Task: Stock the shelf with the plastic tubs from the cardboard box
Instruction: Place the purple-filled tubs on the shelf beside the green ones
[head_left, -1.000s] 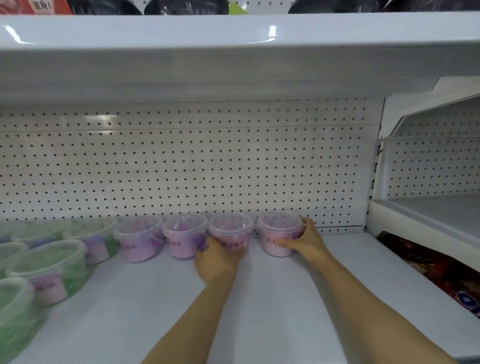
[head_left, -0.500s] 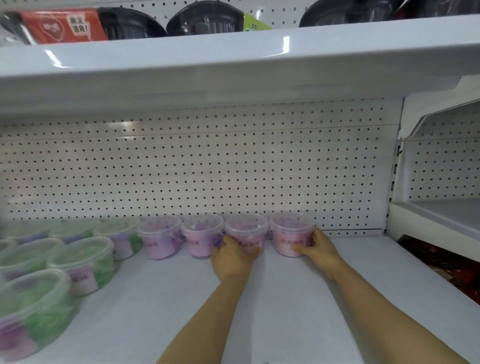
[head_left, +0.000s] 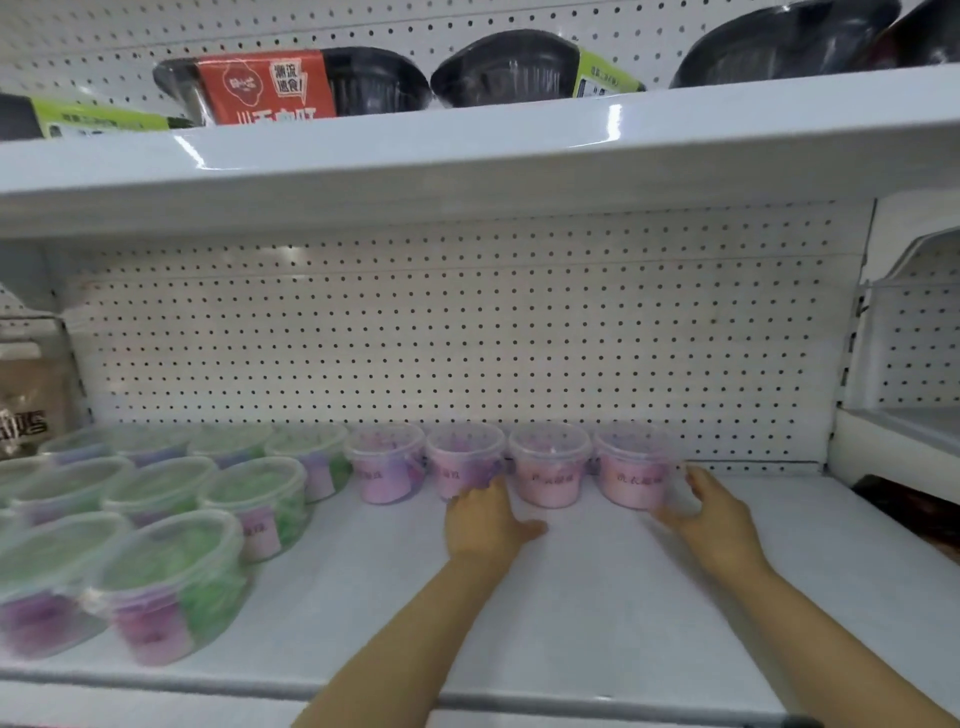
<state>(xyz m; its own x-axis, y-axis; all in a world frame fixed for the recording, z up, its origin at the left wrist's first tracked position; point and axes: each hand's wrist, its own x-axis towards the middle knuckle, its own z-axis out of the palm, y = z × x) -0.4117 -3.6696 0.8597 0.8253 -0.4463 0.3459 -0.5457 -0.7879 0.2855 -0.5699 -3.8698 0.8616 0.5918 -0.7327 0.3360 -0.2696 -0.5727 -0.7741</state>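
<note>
Left grip: my left hand (head_left: 480, 525) lies loose on the shelf (head_left: 571, 613), fingers relaxed and reaching up to the lower front of the second pink tub (head_left: 464, 460), thumb splayed toward 3 o'clock. It holds nothing; whether the fingertips touch the tub I cannot tell.
Right grip: my right hand (head_left: 711, 519) is spread wide, fingers straight, cupped just beside the rightmost pink tub (head_left: 631, 470) at its 4 o'clock. It holds nothing, and the blur hides whether it touches.
Pink tubs: four stand upright in a row along the pegboard back (head_left: 467, 332). The third pink tub (head_left: 549, 465) sits between my hands, and the leftmost pink tub (head_left: 384, 462) is at 9 o'clock from my left hand. All have clear lids and sit just beside one another.
Green tubs: a block of wider green tubs (head_left: 254, 499) with clear lids fills the shelf from 9 to 7 o'clock, several rows deep.
Shelf: white, bare where my forearms cross it.
Upper shelf: at 12 o'clock, the upper shelf (head_left: 467, 156) carries black bowls (head_left: 509, 67), one with a red sleeve (head_left: 265, 88).
Far left: a brownish packet (head_left: 28, 395) at 9 o'clock, partly cut off.
</note>
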